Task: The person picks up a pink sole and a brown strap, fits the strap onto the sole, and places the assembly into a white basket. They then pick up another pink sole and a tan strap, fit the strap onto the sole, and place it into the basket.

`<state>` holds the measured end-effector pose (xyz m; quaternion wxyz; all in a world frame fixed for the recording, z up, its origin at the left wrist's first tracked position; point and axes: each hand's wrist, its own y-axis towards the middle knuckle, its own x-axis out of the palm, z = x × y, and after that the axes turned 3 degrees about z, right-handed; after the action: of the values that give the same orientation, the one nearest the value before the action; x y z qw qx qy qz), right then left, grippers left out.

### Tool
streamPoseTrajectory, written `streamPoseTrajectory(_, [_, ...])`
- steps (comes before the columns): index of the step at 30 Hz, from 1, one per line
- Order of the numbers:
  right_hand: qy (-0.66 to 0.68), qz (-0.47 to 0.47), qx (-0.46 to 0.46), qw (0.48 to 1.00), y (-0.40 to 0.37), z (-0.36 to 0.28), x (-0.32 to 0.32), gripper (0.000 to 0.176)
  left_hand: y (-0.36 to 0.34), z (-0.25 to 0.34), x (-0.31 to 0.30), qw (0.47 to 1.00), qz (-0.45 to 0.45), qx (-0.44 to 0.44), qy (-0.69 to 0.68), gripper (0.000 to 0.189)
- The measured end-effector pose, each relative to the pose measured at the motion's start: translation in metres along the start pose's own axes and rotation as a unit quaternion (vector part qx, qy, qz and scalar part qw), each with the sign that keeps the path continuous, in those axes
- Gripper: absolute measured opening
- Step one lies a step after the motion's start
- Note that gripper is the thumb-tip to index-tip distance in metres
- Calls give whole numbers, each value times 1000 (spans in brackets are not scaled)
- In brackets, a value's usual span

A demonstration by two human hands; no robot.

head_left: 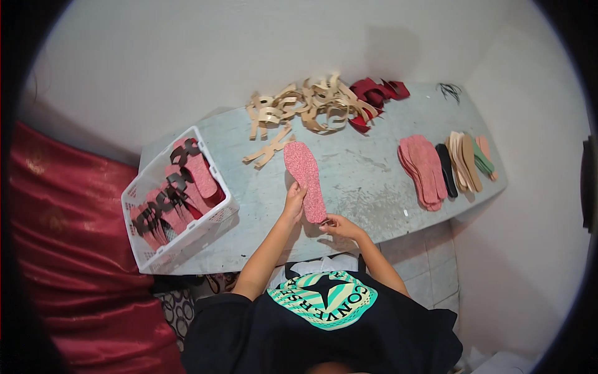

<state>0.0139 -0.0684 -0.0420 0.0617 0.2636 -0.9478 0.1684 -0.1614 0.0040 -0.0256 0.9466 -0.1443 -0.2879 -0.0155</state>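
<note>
A pink speckled shoe insole (304, 176) lies lengthwise on the grey worktable (367, 181), right in front of me. My left hand (294, 201) grips its left edge near the heel end. My right hand (336, 225) pinches the heel tip from below. Just beyond the insole's toe lies a single beige strap piece (269, 151).
A white plastic basket (219, 218) at the left holds several pink insoles with dark straps. Piles of beige straps (308, 106) and dark red straps (374, 96) sit at the table's far edge. Stacked pink, black, beige and green insoles (445, 165) lie at the right. Red fabric (68, 249) hangs on the left.
</note>
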Motion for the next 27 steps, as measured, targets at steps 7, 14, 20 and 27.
streamPoseTrajectory(7, [25,22,45,998,43,-35,18,33,-12,13,-32,998,46,39,-5,34])
streamPoseTrajectory(14, [56,11,46,997,69,-32,24,26,-3,9,-53,995,86,43,16,29])
streamPoseTrajectory(20, [73,47,18,996,75,-31,12,23,32,48,-91,729,190,187,631,27])
streamPoseTrajectory(27, [88,71,40,993,65,-31,9,23,73,59,-128,415,57,104,902,41])
